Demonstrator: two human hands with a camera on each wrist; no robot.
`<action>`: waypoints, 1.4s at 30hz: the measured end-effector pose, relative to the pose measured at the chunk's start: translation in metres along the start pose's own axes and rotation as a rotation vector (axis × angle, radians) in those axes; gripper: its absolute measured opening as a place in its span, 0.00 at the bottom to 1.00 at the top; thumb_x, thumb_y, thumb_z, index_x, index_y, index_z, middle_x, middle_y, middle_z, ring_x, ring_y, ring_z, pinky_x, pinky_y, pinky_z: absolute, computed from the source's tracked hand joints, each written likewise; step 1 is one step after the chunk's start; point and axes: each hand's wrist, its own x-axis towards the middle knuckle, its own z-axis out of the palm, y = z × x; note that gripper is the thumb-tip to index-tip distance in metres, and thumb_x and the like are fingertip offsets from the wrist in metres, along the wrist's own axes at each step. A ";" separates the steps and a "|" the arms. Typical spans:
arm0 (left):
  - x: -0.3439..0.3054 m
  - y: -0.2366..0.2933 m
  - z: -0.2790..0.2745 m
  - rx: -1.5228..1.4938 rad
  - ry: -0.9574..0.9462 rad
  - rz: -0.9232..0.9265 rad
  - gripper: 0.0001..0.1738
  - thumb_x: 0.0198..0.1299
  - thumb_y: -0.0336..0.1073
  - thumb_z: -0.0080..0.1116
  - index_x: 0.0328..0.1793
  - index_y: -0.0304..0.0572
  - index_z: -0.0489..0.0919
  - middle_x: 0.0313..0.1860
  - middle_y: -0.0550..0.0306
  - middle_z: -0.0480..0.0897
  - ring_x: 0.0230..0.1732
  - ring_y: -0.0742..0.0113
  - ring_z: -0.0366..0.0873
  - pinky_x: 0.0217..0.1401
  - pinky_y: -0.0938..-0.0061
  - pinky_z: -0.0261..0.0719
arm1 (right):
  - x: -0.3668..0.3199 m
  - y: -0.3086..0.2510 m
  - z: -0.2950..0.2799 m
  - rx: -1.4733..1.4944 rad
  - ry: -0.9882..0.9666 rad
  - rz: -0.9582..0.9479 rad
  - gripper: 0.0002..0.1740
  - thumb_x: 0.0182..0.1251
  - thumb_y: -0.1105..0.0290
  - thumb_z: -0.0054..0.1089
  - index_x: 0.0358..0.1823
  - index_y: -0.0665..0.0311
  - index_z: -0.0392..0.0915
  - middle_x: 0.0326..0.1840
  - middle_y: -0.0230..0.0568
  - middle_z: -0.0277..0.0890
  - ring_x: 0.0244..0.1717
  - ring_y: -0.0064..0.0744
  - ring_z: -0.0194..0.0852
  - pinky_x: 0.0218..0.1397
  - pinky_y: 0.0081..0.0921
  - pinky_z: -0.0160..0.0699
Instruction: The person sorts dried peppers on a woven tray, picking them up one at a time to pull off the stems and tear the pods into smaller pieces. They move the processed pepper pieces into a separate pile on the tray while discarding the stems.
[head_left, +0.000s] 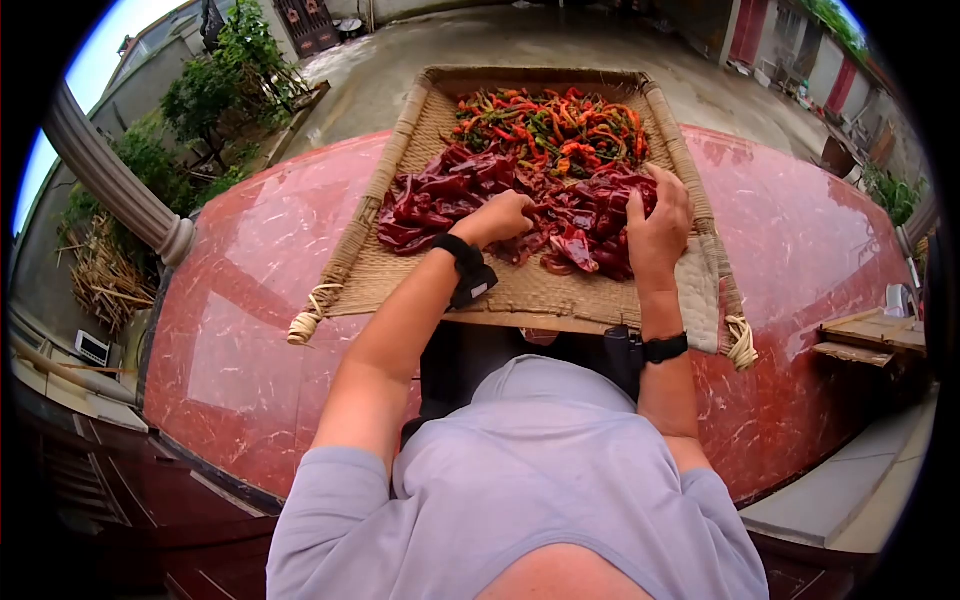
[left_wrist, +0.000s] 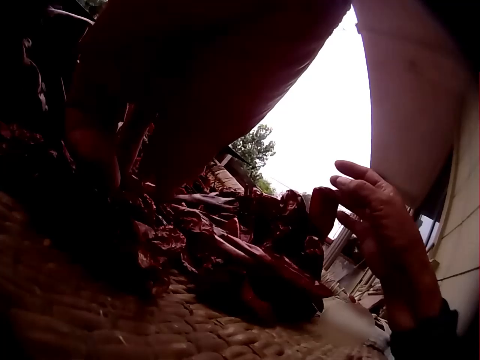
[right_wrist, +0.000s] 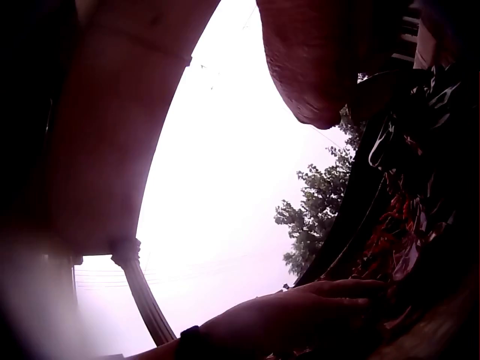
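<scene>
A pile of glossy dark red dried chili peppers [head_left: 450,190] lies across the middle of a woven tray [head_left: 370,285]. My left hand [head_left: 497,220] reaches into the pile, its fingers bent and pinching a dried pepper among the others; the fingertips are partly hidden. At the right side of the pile, my right hand [head_left: 660,225] has thumb and fingers curved around a dark red pepper. The left wrist view shows that pepper [left_wrist: 322,211] at the right hand's fingertips. Behind the dark pile lie smaller red, orange and green chilies [head_left: 560,125].
The tray's raised rim [head_left: 690,160] runs along its sides and back, and a pale cloth patch [head_left: 700,285] covers its near right corner. Beneath stands a red marbled surface [head_left: 240,330]. A column [head_left: 120,180] and plants [head_left: 200,100] are at left; wooden boards [head_left: 870,335] are at right.
</scene>
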 end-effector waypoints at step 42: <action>-0.013 0.003 -0.017 0.386 -0.015 -0.027 0.07 0.56 0.33 0.58 0.39 0.42 0.81 0.34 0.49 0.84 0.40 0.48 0.82 0.42 0.56 0.77 | 0.110 -0.120 -0.302 1.197 -0.853 -1.560 0.16 0.56 0.70 0.53 0.34 0.80 0.83 0.34 0.60 0.83 0.40 0.55 0.83 0.45 0.47 0.80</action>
